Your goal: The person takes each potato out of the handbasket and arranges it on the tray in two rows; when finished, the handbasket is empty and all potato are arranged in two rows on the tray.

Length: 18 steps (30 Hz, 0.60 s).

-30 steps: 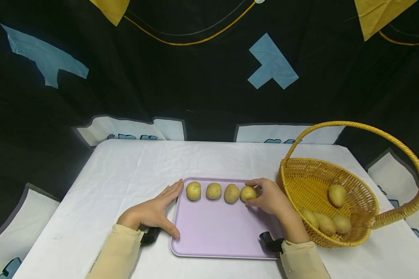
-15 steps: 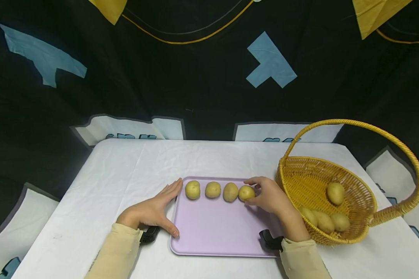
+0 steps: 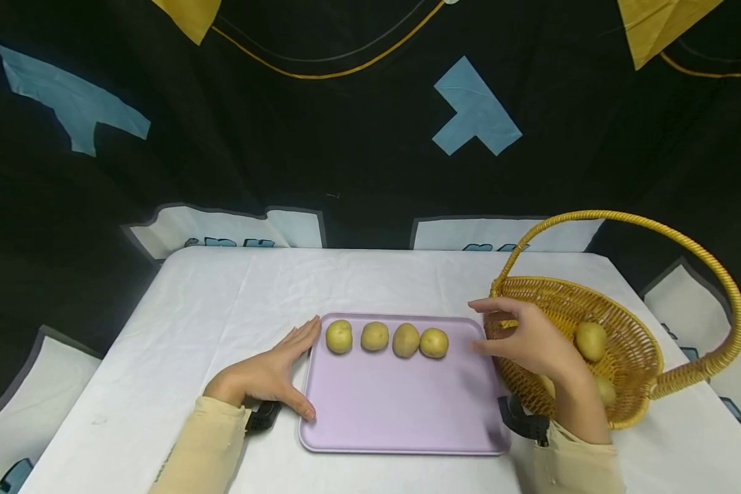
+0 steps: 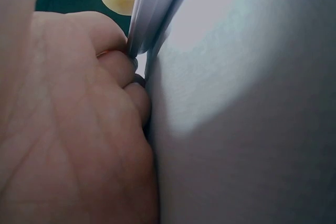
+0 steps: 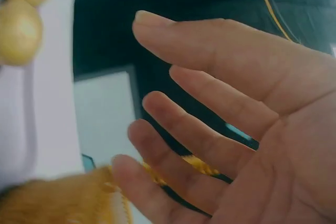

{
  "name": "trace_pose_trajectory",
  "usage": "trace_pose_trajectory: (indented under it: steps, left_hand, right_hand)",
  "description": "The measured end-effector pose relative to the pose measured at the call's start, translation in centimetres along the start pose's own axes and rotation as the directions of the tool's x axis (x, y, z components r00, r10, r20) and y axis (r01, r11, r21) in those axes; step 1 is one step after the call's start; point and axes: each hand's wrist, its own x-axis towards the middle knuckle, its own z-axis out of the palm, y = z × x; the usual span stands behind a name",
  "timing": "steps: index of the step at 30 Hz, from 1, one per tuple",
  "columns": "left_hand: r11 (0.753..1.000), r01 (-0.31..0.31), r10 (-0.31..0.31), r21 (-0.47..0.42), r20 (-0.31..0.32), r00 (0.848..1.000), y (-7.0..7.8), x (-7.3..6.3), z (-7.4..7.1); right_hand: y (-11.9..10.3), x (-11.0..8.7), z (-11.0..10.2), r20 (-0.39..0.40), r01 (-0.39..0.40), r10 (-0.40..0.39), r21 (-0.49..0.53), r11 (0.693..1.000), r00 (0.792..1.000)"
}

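Note:
A lilac tray (image 3: 401, 412) lies on the white table. Along its far side stand several potatoes in a row, the rightmost potato (image 3: 434, 343) close beside its neighbour. My left hand (image 3: 267, 376) rests at the tray's left edge, fingers stretched along the far corner and thumb on the near part of the rim. In the left wrist view, its curved fingers (image 4: 118, 69) meet the tray's side. My right hand (image 3: 534, 336), spread and holding nothing, hovers over the left rim of the wicker basket (image 3: 562, 288). The right wrist view shows the gap between thumb and fingers.
Inside the basket sits a potato (image 3: 591, 341), with more potatoes partly hidden behind my right forearm. The basket's tall arched handle (image 3: 679, 240) rises at the right. A black curtain (image 3: 358, 165) with tape patches hangs behind the table.
My right hand has let go of the rightmost potato and moved right, from the tray to above the basket's rim. That potato stays in the row. My left hand keeps its place.

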Motion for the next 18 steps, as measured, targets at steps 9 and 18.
trace_pose_trajectory:
  steps: [9,18]
  left_hand:
    - [1.0,-0.005,0.005,-0.008,-0.003,1.0,0.0,0.1,0.0]
    - [1.0,-0.01,0.01,-0.008,-0.009,1.0,-0.1,0.1,0.2]
  right_hand:
    - [0.9,-2.5,-3.7,-0.024,-0.051,0.05,-0.031,0.998,0.998]
    - [2.9,-3.7,-4.9,0.058,-0.182,0.182,-0.013,0.983,0.982]
